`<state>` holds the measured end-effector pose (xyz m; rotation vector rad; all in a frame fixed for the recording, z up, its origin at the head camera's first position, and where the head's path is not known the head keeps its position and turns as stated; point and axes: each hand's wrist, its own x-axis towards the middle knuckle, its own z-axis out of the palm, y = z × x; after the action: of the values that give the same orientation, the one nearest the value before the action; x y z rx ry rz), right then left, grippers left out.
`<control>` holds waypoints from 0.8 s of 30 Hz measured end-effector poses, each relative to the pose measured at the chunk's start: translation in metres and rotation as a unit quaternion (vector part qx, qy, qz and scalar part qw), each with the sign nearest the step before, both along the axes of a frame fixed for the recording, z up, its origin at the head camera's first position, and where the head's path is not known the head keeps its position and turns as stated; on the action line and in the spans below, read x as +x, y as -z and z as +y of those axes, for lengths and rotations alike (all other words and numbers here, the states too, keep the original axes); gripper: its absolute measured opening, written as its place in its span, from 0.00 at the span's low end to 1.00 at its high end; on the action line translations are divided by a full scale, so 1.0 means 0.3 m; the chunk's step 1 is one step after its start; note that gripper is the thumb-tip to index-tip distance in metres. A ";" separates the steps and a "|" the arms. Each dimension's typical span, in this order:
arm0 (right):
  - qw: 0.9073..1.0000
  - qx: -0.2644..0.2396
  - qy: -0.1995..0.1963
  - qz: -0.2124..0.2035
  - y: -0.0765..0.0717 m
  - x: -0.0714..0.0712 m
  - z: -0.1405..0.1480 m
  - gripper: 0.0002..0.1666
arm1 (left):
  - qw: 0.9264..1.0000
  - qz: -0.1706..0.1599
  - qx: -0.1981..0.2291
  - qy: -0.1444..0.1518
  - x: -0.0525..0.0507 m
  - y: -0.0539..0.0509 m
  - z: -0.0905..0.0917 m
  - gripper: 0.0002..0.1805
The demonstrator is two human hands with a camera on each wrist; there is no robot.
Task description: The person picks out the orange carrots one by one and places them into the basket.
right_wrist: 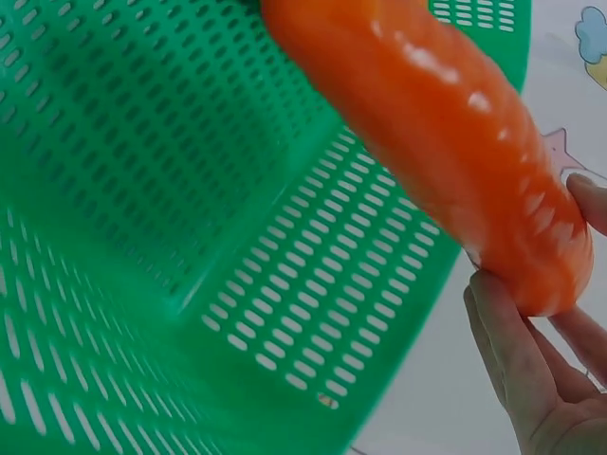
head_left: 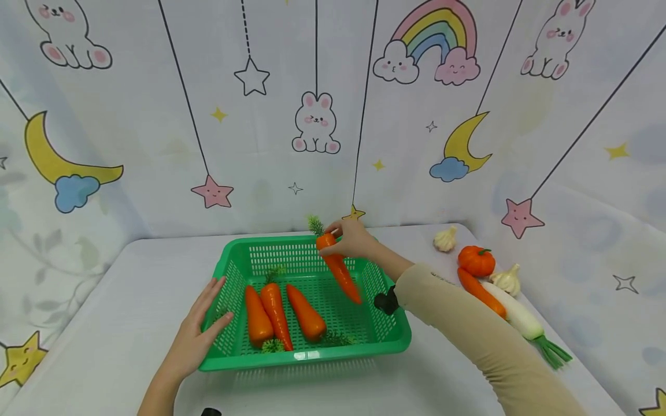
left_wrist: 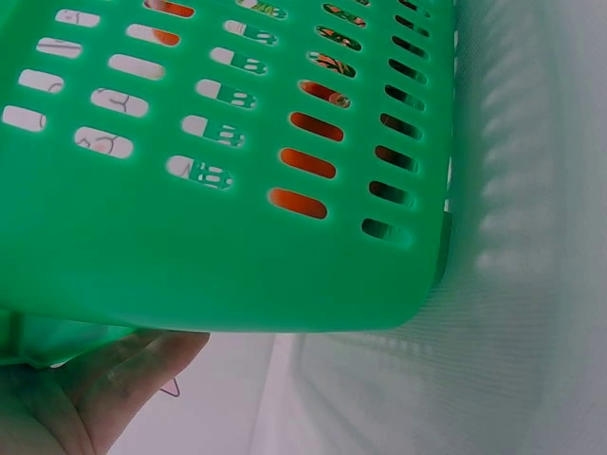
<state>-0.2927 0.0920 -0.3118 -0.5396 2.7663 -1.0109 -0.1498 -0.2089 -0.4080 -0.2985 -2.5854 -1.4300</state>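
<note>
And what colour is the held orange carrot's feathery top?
Green feathery top, clearest in the head view.

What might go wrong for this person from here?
The right hand holds the raised carrot near its leafy end, so the glossy, tapered body could perhaps slip or swing.
If dropped, it could knock the carrot lying nearest below inside the green basket.
The black wrist camera appears close to the basket's right side and might bump it; the left hand, fingers spread at the opposite side, may not steady it fully.
</note>
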 end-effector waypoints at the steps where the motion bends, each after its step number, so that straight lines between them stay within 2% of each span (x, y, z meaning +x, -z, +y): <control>1: 1.000 -0.002 0.004 -0.011 0.007 -0.002 -0.009 0.30 | 1.000 0.000 0.000 0.000 0.000 0.000 0.000 0.35; 6: 0.998 -0.016 0.015 -0.053 0.047 -0.009 -0.055 0.30 | 1.000 0.003 -0.002 0.000 0.002 -0.002 -0.005 0.35; 11: 0.996 0.002 0.021 -0.084 0.080 -0.010 -0.103 0.30 | 1.000 0.003 0.002 -0.001 0.004 -0.002 -0.006 0.35; 16: 0.990 0.012 0.050 -0.128 0.114 -0.005 -0.145 0.30 | 1.000 0.002 0.005 0.000 0.005 0.000 -0.004 0.35; 19: 0.988 0.024 0.058 -0.140 0.138 -0.006 -0.166 0.31 | 1.000 -0.001 0.004 -0.003 0.004 -0.001 -0.003 0.35; 24: 0.987 0.073 0.053 -0.133 0.179 0.000 -0.197 0.29 | 1.000 -0.002 0.004 -0.003 0.002 -0.002 -0.001 0.35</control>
<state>-0.2926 0.0329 -0.3655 -0.2200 2.6244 -0.8239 -0.1492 -0.2093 -0.4075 -0.2851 -2.5820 -1.4393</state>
